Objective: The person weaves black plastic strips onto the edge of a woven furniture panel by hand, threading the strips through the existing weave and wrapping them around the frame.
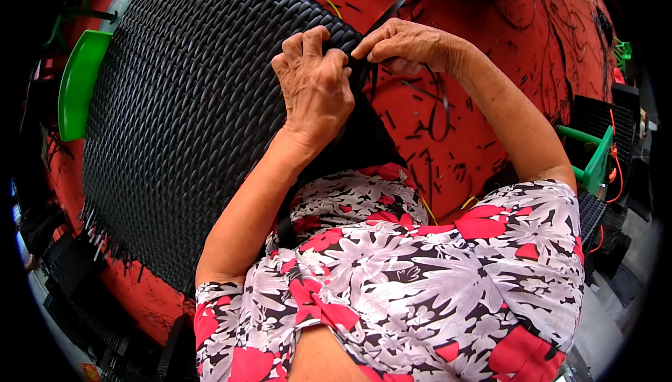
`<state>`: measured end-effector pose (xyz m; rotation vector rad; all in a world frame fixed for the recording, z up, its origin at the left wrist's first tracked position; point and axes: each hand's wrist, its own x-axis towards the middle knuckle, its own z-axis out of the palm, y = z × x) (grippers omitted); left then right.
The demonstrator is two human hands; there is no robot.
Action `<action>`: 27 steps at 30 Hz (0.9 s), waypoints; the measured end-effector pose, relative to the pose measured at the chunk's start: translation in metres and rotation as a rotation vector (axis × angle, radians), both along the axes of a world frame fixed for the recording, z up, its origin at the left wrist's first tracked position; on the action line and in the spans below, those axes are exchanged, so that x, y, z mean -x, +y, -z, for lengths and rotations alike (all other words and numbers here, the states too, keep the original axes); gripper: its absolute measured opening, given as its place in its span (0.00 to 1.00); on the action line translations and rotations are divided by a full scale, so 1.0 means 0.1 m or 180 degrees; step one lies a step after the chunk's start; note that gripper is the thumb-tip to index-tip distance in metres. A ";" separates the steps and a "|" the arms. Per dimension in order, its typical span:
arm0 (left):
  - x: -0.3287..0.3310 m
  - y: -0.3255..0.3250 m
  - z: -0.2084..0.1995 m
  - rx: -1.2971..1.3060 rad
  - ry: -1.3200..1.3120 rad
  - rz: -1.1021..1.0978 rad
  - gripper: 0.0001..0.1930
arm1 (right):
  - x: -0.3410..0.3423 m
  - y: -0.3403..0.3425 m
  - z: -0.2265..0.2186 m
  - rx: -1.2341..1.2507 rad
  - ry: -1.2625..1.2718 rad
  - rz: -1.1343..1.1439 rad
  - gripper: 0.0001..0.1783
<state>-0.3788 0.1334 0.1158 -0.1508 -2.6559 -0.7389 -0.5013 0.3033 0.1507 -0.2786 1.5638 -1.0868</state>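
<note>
A large black panel of woven plastic wicker [189, 102] slants across the left and middle of the view. At its right edge, near the top corner, my left hand [315, 88] is closed over the weave with bent fingers. Just to the right, my right hand [413, 42] is closed in a pinch at the same edge, with its fingertips close to the left hand's. A thin black plastic strip [392, 11] runs out past the right hand's fingers, and a loop of strip [441, 109] hangs below it. The fingertips partly hide the strip.
Short black offcuts [420, 95] lie scattered over the red floor [504, 67]. A green plastic chair back [80, 84] stands beyond the panel's left edge. At right, a green frame [595, 161] stands beside dark woven pieces [591, 126] and an orange cord [619, 172].
</note>
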 end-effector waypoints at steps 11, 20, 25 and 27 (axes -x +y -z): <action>0.24 -0.04 -0.01 0.0212 -0.0769 -0.0066 0.06 | -0.26 -0.05 -0.02 -0.0041 0.1183 -0.0021 0.19; 0.41 0.03 0.01 0.0805 -0.1046 -0.0174 0.07 | -0.19 -0.12 0.05 -0.0405 0.1726 -0.0098 0.15; 0.28 -0.04 0.03 0.0696 -0.0654 0.0171 0.06 | -0.14 -0.13 -0.01 -0.0283 0.0777 0.0164 0.16; 0.20 -0.06 0.08 0.0719 -0.0246 0.0188 0.06 | -0.11 -0.12 0.03 -0.0212 0.0415 0.0343 0.16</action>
